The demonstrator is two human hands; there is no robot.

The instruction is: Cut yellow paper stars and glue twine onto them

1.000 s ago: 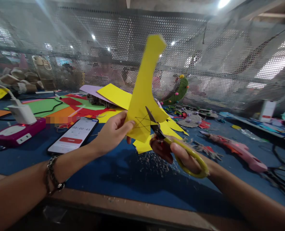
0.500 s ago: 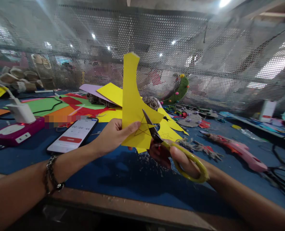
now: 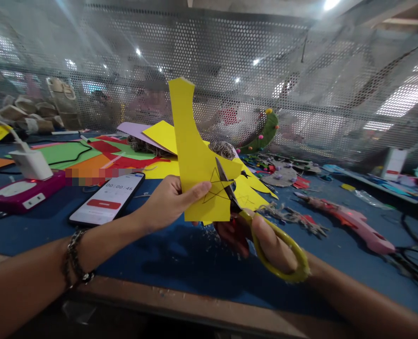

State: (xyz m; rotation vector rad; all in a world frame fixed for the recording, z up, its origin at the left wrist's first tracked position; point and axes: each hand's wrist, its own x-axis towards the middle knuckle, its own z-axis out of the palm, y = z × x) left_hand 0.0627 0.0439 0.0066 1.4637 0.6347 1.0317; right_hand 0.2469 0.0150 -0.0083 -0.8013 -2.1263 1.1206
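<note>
Between thumb and fingers, my left hand (image 3: 172,200) pinches a yellow sheet of craft paper or foam (image 3: 189,146) held upright above the table. A star is drawn in dark lines on its lower part, beside my thumb. My right hand (image 3: 270,242) grips yellow-handled scissors (image 3: 279,252), with thumb and fingers through the loops. One dark blade (image 3: 225,176) lies across the sheet's front over the star's right side; the other blade is mostly hidden behind the sheet. The fingers under the scissors are in shadow.
On the blue table (image 3: 152,282) are a phone with a timer (image 3: 106,200), a purple power strip (image 3: 25,190) with a white charger, and a pink glue gun (image 3: 353,221) with its cable. Coloured sheets (image 3: 64,153) and yarn scraps lie behind. A perforated metal screen (image 3: 202,47) stands at the back.
The yellow sheet has tilted, its top moving left and its lower edge shifting right and slightly down. The scissors have turned slightly and moved a little right and down with my right hand.
</note>
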